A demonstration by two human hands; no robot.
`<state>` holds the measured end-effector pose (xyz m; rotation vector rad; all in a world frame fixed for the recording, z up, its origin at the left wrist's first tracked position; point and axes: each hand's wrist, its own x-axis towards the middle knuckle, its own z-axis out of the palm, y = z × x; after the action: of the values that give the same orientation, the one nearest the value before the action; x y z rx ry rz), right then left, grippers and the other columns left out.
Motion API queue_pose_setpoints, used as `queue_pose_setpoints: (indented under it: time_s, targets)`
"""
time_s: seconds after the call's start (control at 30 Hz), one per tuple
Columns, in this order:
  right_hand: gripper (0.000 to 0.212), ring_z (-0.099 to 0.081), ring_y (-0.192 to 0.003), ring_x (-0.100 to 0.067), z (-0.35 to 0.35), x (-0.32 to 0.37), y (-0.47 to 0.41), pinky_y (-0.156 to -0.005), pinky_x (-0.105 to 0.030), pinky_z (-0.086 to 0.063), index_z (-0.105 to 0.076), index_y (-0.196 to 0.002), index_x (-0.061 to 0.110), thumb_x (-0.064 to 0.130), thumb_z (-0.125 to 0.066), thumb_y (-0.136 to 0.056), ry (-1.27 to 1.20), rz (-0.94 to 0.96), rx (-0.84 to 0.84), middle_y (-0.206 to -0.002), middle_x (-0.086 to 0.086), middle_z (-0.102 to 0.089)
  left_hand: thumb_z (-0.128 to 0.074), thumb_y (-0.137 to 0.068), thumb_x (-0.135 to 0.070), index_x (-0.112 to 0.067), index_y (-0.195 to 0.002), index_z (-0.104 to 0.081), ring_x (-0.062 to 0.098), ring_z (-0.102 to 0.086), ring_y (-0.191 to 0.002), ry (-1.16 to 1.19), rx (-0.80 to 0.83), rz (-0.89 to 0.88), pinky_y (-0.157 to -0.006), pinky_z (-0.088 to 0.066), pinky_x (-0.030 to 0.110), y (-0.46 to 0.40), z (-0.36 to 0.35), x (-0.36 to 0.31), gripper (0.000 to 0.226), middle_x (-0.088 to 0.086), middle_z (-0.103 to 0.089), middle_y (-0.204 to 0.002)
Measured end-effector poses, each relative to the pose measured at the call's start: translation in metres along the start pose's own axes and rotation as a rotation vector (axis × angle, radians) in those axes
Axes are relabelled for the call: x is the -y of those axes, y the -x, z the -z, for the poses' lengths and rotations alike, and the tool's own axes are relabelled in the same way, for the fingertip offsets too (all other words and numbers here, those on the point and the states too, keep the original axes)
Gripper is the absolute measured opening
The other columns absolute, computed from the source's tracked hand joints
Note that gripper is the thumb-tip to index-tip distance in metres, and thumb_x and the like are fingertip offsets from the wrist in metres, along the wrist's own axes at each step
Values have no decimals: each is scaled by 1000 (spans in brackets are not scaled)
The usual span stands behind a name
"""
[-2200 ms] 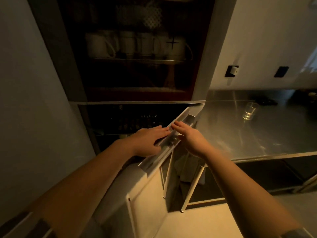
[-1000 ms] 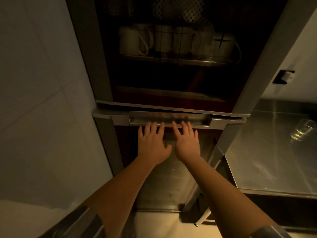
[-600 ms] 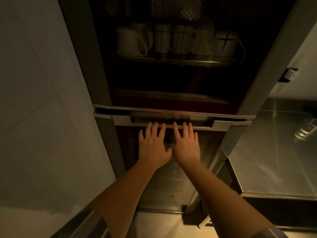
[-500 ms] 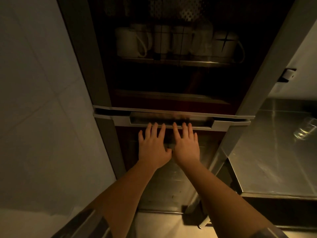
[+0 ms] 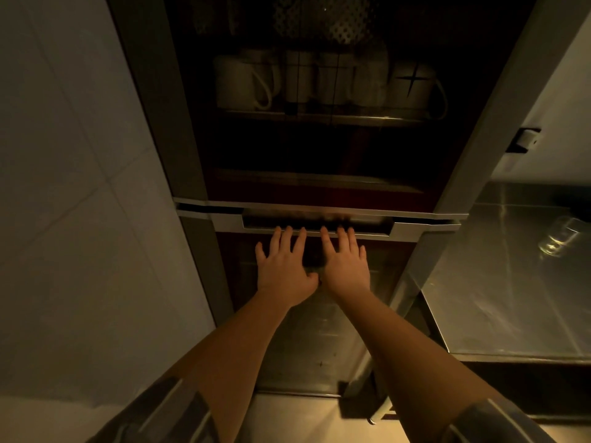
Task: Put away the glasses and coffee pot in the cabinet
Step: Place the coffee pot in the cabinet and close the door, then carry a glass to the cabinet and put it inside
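Observation:
A tall cabinet (image 5: 153, 129) with dark glass fronts stands before me. My left hand (image 5: 284, 266) and my right hand (image 5: 343, 263) press flat, side by side, against its lower door (image 5: 319, 330), fingers straight, fingertips just under the metal recessed handle (image 5: 316, 223). That door lies flush with the cabinet front. A clear drinking glass (image 5: 558, 239) stands on the steel counter (image 5: 511, 298) far to the right, out of reach of both hands. No coffee pot is visible.
Behind the upper glass, several white mugs (image 5: 243, 83) line a shelf. A pale tiled wall (image 5: 70, 187) runs close on the left. A dark wall fitting (image 5: 524, 140) sits above the counter. The floor (image 5: 287, 417) lies below.
The lower door, swung open 2.2 s ago, has been pushed flush. In the last second both hands stay flat on it, barely shifting.

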<state>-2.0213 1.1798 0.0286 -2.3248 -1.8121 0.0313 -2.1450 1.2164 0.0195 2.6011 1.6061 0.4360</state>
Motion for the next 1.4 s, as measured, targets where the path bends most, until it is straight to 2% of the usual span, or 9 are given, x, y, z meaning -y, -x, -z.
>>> queue_pose_setpoints:
  time_s: [0.23, 0.4, 0.6, 0.77, 1.07, 1.4]
  targets:
    - [72, 13, -147, -23, 19, -5, 6, -119, -54, -2, -1, -152, 31, 29, -47, -96, -84, 6, 70, -161, -3, 6, -36, -94, -56, -26, -154, -7, 22, -5, -149, 33, 31, 2, -116, -1, 57, -3, 20, 0, 73, 2, -13, -161]
    - [66, 10, -147, -23, 27, -23, 29, -119, -52, -5, -8, -152, 31, 32, -45, -97, -115, -14, -2, -161, -1, 7, -33, -96, -56, -26, -154, -7, 19, -1, -149, 80, 7, -37, -117, 0, 56, 11, 30, -14, 70, 0, -8, -162]
    - [58, 2, -148, -20, 42, -61, 78, -119, -49, -9, -15, -150, 34, 42, -40, -99, -246, -212, -117, -161, 3, -4, -34, -95, -57, -28, -153, -9, 18, 1, -149, 221, 10, -113, -119, 0, 51, 33, 22, -56, 70, -2, -7, -162]
    - [56, -5, -148, -20, 35, -99, 136, -120, -45, -11, -19, -150, 31, 44, -38, -99, -259, -404, -196, -160, 0, -12, -34, -95, -57, -29, -154, -7, 17, 2, -149, 331, 116, -170, -120, -6, 47, 58, -2, -108, 70, -4, -6, -162]
    - [56, -13, -147, -21, 9, -160, 226, -118, -47, -19, -26, -149, 26, 40, -43, -98, -283, -770, -236, -158, 0, -24, -35, -96, -54, -25, -153, -16, 16, -8, -148, 389, 275, -356, -120, -10, 44, 96, -48, -193, 67, -2, -17, -161]
    - [54, -12, -147, -19, 4, -247, 258, -119, -47, -17, -25, -149, 29, 42, -40, -99, -355, -888, -240, -158, 2, -23, -36, -95, -57, -27, -152, -17, 15, -14, -148, 338, 317, -414, -119, -15, 47, 111, -90, -282, 67, -5, -20, -159]
